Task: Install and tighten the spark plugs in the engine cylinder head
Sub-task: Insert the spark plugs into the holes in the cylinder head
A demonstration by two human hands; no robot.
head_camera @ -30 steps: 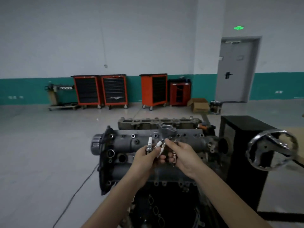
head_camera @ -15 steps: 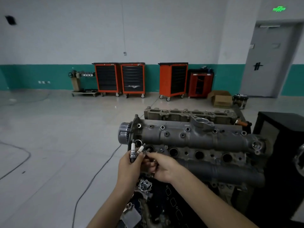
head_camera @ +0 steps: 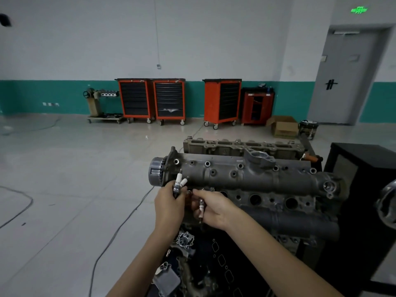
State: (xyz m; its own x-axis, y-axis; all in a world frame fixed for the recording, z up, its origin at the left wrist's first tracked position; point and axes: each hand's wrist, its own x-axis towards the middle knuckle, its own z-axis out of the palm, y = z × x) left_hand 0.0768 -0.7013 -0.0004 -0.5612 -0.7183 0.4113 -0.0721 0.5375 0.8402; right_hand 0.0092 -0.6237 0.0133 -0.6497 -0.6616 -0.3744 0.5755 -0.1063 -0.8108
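Two spark plugs are standing upright in the left hand, whose curled fingers are clamping their metal ends, white tips pointing up. One more spark plug is lying in the right hand, fingers curled around it, long axis roughly vertical. That right hand is sitting nearer the cylinder head, whose open plug holes are lying just to its right.
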